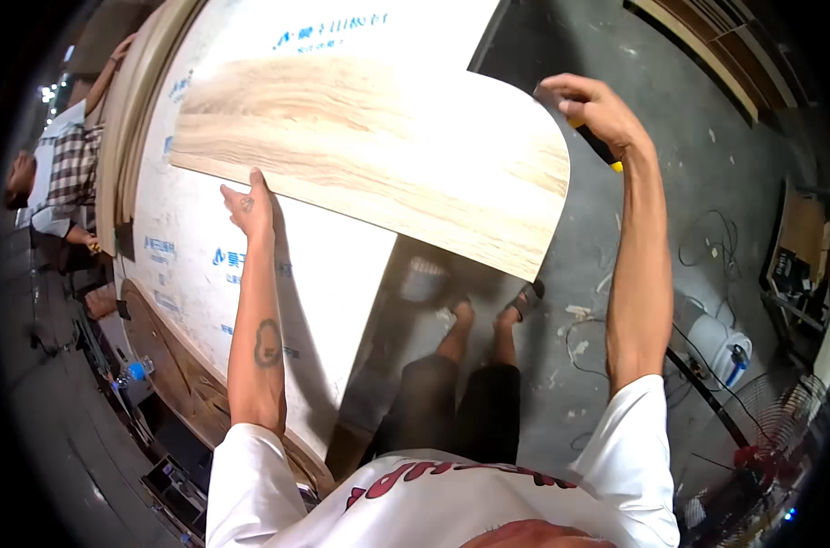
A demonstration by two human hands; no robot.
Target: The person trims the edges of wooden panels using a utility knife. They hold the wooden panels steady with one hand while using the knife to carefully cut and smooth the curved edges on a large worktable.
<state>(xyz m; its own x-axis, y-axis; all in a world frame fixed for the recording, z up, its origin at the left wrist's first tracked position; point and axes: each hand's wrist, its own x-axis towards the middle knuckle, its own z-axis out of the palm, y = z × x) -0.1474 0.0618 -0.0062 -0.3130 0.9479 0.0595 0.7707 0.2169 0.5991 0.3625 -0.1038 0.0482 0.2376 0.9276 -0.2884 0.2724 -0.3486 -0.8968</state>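
Observation:
A light wood-grain board (pixel 369 151) with one rounded end lies across a stack of white sheets (pixel 333 265) and juts out past its right edge. My left hand (pixel 249 208) is at the board's near edge, thumb touching it and the index finger stretched apart; the other fingers are hard to see. At the rounded end, my right hand (pixel 602 114) is closed around a hand tool (pixel 599 148) with a black and yellow handle. The tool's working end is close to the curved edge, and its exact kind is mostly hidden by my fingers.
Another person (pixel 68 173) in a checked garment works at the far left, behind upright panels (pixel 141 119). A fan (pixel 771 429) and a white container (pixel 716 342) stand at lower right, among cables on the grey floor (pixel 634 265). More boards (pixel 707 46) lie at upper right.

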